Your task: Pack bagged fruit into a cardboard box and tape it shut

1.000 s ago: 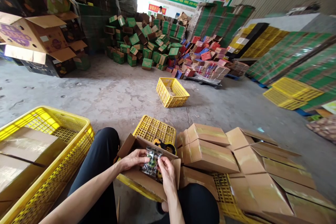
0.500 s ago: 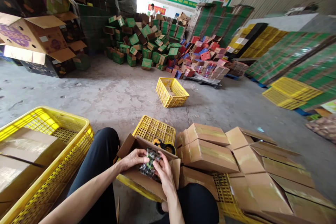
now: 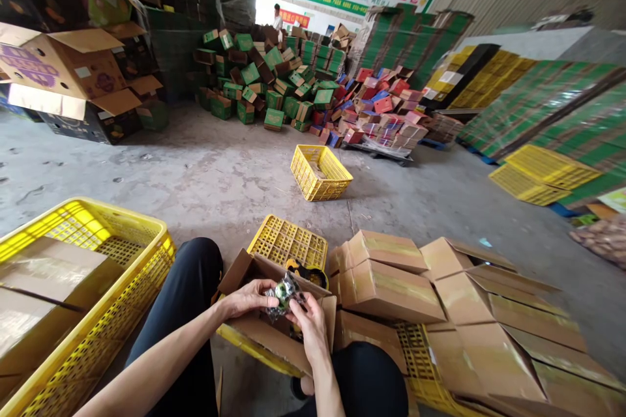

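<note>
Between my two hands is a small clear plastic packet (image 3: 282, 296) with something green and dark inside; I cannot make out its contents. My left hand (image 3: 249, 298) pinches its left side, and my right hand (image 3: 308, 319) grips the right side. Both are above an open cardboard box (image 3: 264, 339), whose inside is mostly hidden by my hands. The box rests on a yellow crate (image 3: 257, 355) between my knees. Just behind the box, a yellow-and-black tape dispenser (image 3: 308, 272) lies on an upturned yellow crate (image 3: 288, 239).
Taped cardboard boxes (image 3: 391, 290) are stacked at my right on a yellow crate. At my left stands a large yellow crate (image 3: 161, 234) holding cardboard boxes. Another yellow crate (image 3: 323, 176) sits on the floor ahead. Heaped green boxes (image 3: 274, 118) lie farther back.
The packet has been turned and raised slightly between my hands, and more of its green content shows. Both hands keep hold of it. A distant person has shifted left.
</note>
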`<state>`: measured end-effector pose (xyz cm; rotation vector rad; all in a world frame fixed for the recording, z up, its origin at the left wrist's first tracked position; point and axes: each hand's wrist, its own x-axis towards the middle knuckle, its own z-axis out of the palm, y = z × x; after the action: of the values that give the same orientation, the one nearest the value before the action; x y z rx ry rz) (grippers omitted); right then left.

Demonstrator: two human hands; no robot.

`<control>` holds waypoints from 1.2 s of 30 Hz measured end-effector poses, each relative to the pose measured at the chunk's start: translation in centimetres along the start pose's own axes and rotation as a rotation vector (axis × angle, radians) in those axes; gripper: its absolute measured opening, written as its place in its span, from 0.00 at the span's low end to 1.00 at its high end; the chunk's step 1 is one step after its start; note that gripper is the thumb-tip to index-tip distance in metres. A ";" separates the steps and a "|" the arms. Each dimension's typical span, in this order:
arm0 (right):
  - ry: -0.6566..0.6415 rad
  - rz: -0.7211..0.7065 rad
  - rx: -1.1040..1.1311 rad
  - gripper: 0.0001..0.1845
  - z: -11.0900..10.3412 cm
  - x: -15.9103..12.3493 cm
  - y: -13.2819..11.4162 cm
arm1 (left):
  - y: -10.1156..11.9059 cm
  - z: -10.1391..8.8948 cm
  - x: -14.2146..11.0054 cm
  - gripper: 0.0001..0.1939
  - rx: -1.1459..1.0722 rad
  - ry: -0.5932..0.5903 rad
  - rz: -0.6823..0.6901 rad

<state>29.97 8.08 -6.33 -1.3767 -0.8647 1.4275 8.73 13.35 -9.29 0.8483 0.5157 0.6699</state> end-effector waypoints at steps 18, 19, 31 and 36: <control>0.017 -0.022 0.026 0.45 -0.6 1.4 1.9 | 0.0 -0.5 0.0 0.31 0.146 0.109 0.009; 0.004 -0.030 0.023 0.44 -0.6 1.2 1.7 | 0.1 -0.4 0.0 0.31 0.147 0.113 0.025; 0.080 -0.004 -0.008 0.39 -0.3 0.8 1.1 | 0.3 -0.1 0.1 0.31 0.135 0.049 0.036; 0.085 0.012 0.001 0.39 0.1 0.5 0.7 | 0.5 0.1 0.1 0.30 0.162 0.024 0.044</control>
<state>29.83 8.38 -7.14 -1.4336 -0.8026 1.3678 8.67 13.57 -8.89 1.0065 0.5802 0.6860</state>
